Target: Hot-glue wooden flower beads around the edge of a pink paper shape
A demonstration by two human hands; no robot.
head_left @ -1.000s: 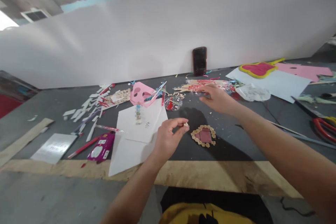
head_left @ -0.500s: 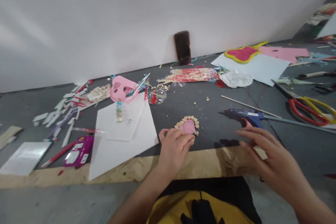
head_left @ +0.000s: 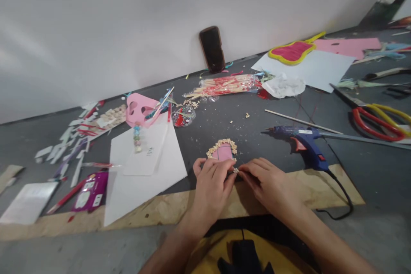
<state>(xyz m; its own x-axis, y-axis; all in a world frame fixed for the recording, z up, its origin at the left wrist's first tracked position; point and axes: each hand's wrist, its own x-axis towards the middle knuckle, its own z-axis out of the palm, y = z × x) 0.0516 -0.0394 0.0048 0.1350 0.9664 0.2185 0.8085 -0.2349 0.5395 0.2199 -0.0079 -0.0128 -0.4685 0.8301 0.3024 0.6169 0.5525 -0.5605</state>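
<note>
A small pink paper piece (head_left: 224,152) with a rounded edge of tiny beige pieces lies on the dark table near its front. My left hand (head_left: 212,180) is closed on its lower edge, covering part of it. My right hand (head_left: 271,184) pinches at a little cluster of beige pieces (head_left: 236,171), where the fingertips of both hands almost meet. To the right of my right hand rests a blue glue gun (head_left: 306,141) with an orange trigger, its nozzle pointing left.
A wooden stick (head_left: 302,120) and red-and-yellow-handled scissors (head_left: 375,120) lie on the right. Packed sticks (head_left: 224,85) lie behind, near a phone (head_left: 212,49) leaning on the wall. White paper (head_left: 173,158), a pink cut-out (head_left: 141,109) and a purple packet (head_left: 93,190) are left.
My right hand has moved left from beside the glue gun to the lower edge of the pink paper piece, and its fingers have closed. My left hand stays at the piece.
</note>
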